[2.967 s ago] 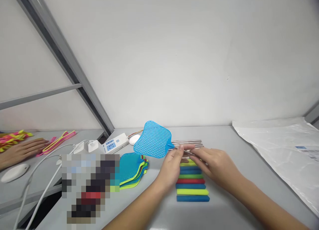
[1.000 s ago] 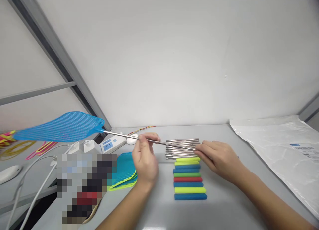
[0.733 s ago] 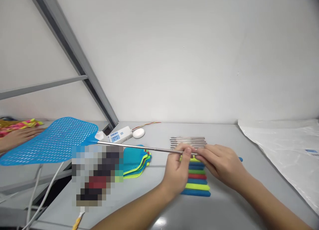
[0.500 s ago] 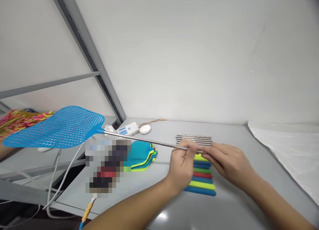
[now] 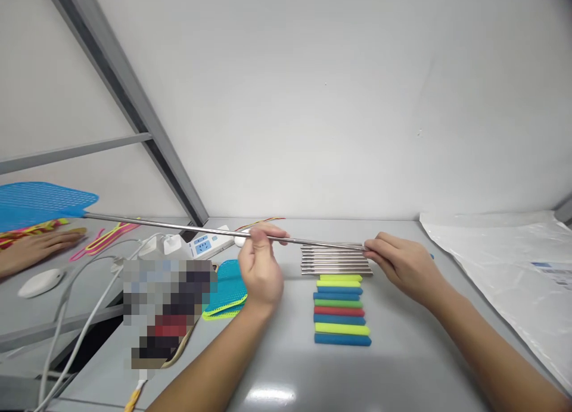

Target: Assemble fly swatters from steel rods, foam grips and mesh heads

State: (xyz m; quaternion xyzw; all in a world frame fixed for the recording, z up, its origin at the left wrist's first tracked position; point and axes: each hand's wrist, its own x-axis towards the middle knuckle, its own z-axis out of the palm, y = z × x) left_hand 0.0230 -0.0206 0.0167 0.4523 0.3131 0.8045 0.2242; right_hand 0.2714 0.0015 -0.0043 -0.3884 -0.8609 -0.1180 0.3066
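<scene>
Held in both hands, a blue flyswatter (image 5: 40,203) stretched nearly level above the tabletop (image 5: 286,373), its steel shaft (image 5: 179,226) gripped in 2 places. At far left, the mesh head reached past the tabletop's left edge and out of view, with another person's hand (image 5: 40,248) below it. Toward the far left corner sat a white power strip (image 5: 210,243); nearer, by the left edge, lay a stack of teal and lime mesh heads (image 5: 226,284).

Next came the left hand (image 5: 263,272), thumb and fingers around the shaft near its middle. To its right, steel rods (image 5: 335,261) lay side by side toward the far edge, and coloured handle sleeves (image 5: 342,312) were rowed between them and the near edge. The right hand (image 5: 400,266) pinched the shaft's right end; a blue tip (image 5: 432,256) showed behind it, whether joined to the shaft I could not tell. A white plastic bag (image 5: 500,269) covered the right edge.

Drawing the shaft out long seemed the step in hand. The next move probably called for a steady right pinch and a light, sliding left grip.
</scene>
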